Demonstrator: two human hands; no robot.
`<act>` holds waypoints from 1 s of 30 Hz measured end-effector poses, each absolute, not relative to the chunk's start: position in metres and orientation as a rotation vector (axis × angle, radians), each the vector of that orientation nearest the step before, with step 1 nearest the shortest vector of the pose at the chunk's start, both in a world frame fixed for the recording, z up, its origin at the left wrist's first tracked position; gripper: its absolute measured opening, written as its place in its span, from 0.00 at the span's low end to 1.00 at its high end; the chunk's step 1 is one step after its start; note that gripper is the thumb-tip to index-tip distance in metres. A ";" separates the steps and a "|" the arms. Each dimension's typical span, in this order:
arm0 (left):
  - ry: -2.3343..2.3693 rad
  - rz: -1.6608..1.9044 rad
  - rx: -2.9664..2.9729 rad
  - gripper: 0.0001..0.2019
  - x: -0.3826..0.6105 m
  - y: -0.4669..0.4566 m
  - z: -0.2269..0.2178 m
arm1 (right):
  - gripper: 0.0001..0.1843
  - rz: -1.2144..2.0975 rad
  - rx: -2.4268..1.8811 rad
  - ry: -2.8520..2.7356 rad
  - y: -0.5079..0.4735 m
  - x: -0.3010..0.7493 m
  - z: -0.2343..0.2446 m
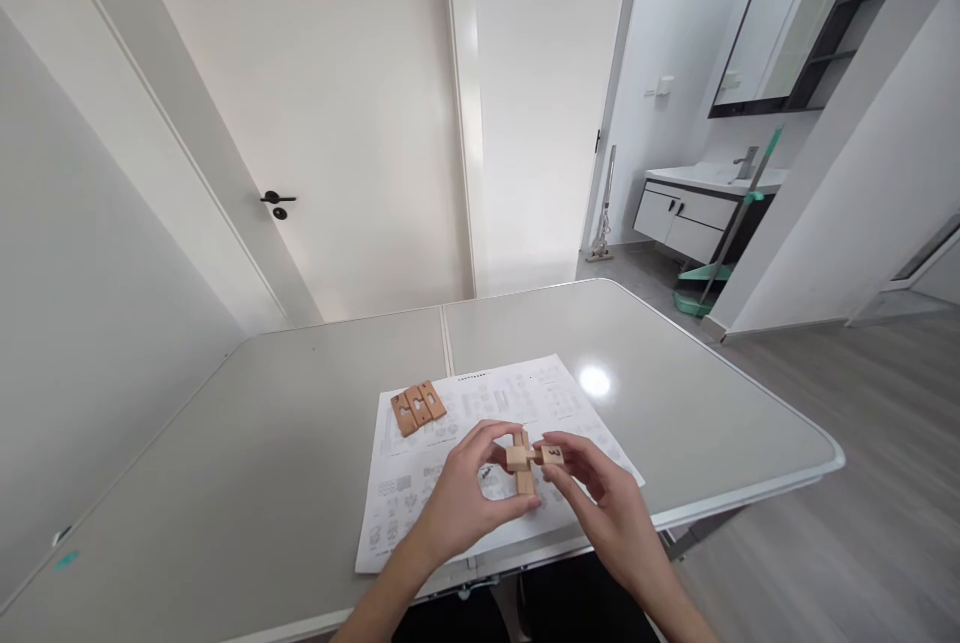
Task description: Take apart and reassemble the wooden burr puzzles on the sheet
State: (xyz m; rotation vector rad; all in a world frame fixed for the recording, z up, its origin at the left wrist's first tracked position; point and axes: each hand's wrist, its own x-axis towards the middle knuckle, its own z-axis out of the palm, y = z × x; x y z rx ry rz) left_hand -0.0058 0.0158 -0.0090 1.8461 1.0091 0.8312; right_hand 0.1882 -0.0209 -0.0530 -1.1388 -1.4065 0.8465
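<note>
At the lower centre of the frame, above the printed sheet (401, 468) on the tabletop (262, 453), we hold the crossed wooden pieces (526, 483). We seem to be fitting or adjusting their joint; the next move likely calls for steady alignment. Our left hand (466, 488) spans one piece, its long axis running up and down the frame; our right hand's (611, 503) fingers pinch the crosspiece (552, 455), its numbered end pointing right.
</note>
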 end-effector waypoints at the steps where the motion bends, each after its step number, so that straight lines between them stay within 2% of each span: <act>1: 1.001 0.838 1.822 0.28 -0.006 0.016 -0.009 | 0.18 0.817 -1.140 -1.437 -0.022 0.188 -0.054; 4: 0.990 0.832 1.741 0.28 -0.007 0.015 -0.009 | 0.15 0.670 -1.134 -1.569 -0.025 0.188 -0.059; 9: 0.968 0.778 1.656 0.30 -0.010 0.014 -0.010 | 0.17 0.427 -1.059 -1.694 -0.028 0.188 -0.066; 17: 0.964 0.731 1.669 0.31 -0.012 0.014 -0.007 | 0.20 0.332 -1.006 -1.740 -0.031 0.191 -0.068; 30: 0.881 0.589 1.668 0.32 -0.015 0.017 0.001 | 0.14 0.622 -1.127 -1.656 -0.037 0.197 -0.066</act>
